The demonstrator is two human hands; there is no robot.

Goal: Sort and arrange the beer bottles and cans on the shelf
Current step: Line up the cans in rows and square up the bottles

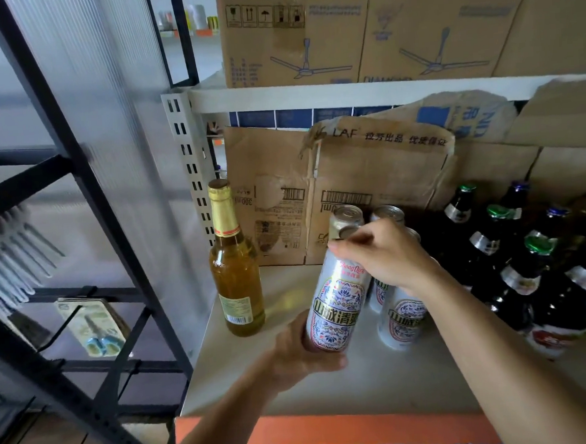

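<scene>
Both hands grip one can (336, 301): left hand (303, 351) cupped under its base, right hand (386, 254) pinching its rim, above the shelf (380, 381). Other cans (402, 313) stand grouped behind, an amber bottle (235, 270) left, dark bottles (527, 269) crowded right, probably unsorted.

There is only one view, from a camera on the person's head. It looks forward and down, very near to the pale shelf board with orange front edge (380, 384), and the wide lens bends the grey slotted metal upright (186, 159) left of this board.
</scene>
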